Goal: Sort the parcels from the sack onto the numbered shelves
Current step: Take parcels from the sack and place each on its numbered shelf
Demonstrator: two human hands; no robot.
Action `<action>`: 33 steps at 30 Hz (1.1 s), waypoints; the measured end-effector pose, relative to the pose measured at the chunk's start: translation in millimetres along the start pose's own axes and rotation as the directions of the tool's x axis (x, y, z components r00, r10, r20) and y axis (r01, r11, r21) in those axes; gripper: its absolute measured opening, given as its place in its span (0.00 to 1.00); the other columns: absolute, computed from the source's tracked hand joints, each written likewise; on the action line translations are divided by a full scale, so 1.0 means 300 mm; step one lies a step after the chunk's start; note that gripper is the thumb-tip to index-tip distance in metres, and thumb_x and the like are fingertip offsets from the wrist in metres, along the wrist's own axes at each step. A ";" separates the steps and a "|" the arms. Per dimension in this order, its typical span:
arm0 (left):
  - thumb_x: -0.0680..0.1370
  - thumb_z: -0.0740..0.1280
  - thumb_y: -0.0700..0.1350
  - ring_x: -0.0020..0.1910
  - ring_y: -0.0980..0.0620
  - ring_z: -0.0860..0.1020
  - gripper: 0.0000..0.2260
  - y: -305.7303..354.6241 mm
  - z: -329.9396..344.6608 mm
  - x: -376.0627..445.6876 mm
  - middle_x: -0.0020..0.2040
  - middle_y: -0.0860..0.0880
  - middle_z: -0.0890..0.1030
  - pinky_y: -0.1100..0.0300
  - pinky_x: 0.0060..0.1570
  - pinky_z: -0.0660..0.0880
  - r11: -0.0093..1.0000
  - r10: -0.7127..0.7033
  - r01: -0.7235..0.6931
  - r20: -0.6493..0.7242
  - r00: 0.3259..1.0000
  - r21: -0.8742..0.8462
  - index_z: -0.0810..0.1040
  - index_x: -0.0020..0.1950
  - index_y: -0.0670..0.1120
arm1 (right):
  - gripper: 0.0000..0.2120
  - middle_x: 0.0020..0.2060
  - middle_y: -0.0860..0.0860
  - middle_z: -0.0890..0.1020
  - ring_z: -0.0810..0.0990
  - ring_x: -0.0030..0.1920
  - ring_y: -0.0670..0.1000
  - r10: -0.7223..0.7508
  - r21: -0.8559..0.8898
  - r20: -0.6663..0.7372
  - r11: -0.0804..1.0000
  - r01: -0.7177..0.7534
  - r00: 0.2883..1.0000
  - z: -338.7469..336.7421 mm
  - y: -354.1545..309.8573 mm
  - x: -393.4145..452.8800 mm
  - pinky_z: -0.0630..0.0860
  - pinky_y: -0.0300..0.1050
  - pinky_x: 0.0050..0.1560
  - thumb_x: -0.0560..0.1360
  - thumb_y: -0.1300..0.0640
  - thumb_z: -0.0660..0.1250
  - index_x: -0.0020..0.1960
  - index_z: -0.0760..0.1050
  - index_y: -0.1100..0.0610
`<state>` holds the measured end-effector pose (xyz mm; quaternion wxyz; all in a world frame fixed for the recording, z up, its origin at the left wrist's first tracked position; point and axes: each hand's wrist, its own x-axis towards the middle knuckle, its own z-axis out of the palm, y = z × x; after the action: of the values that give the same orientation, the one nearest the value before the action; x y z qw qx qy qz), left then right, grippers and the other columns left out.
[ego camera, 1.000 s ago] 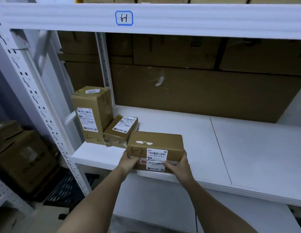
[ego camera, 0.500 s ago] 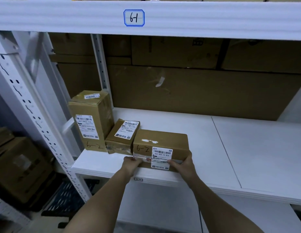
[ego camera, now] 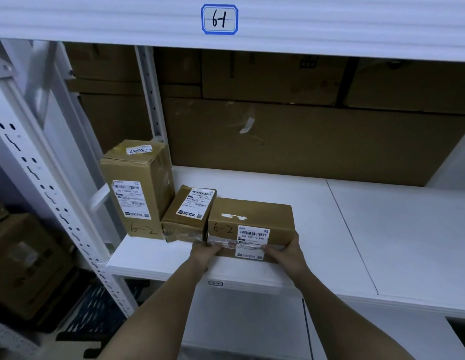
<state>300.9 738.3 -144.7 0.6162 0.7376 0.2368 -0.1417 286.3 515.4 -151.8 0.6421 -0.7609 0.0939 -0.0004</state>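
Parcel set down on the white shelf [ego camera: 356,229]

The flat parcel [ego camera: 249,222] marked 6-2 lies long axis left-right, touching the small parcel [ego camera: 190,214] on its left; left hand [ego camera: 204,253] and right hand [ego camera: 287,253] each grip a near corner, equally close

My only view is the head camera, worn high and angled forward and down, close to the white shelf [ego camera: 330,229] at arm's reach, the beam label 6-1 [ego camera: 219,19] at top edge, both forearms entering from below, wide-angle bend at the borders
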 end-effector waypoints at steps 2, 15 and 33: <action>0.77 0.67 0.49 0.51 0.46 0.74 0.20 -0.007 -0.005 0.019 0.57 0.44 0.76 0.61 0.36 0.70 1.000 -0.012 0.012 0.005 1.000 0.024 0.69 0.65 0.43 | 0.38 0.56 0.50 0.77 0.78 0.48 0.42 -0.001 0.004 0.003 1.000 0.001 1.000 0.002 0.000 0.003 0.79 0.32 0.39 0.68 0.63 0.77 0.70 0.59 0.55; 0.73 0.71 0.52 0.58 0.45 0.75 0.26 -0.023 -0.020 0.063 0.61 0.45 0.76 0.58 0.41 0.72 0.996 -0.041 0.041 0.005 0.999 0.084 0.66 0.67 0.45 | 0.38 0.57 0.51 0.79 0.81 0.53 0.50 0.031 0.018 -0.005 0.999 -0.030 1.000 0.015 0.007 0.000 0.80 0.51 0.56 0.67 0.60 0.78 0.69 0.60 0.53; 0.68 0.71 0.57 0.59 0.45 0.74 0.33 -0.045 -0.034 0.049 0.62 0.45 0.74 0.59 0.39 0.74 0.989 -0.067 0.060 0.050 0.997 0.135 0.65 0.68 0.45 | 0.36 0.59 0.53 0.76 0.77 0.57 0.54 0.064 -0.029 -0.080 0.997 -0.067 0.995 0.036 -0.008 -0.041 0.75 0.52 0.62 0.66 0.66 0.78 0.65 0.60 0.54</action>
<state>305.4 752.6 -161.3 0.5667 0.7653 0.2334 -0.1968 276.0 528.2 -149.9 0.6255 -0.7667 0.1441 -0.0079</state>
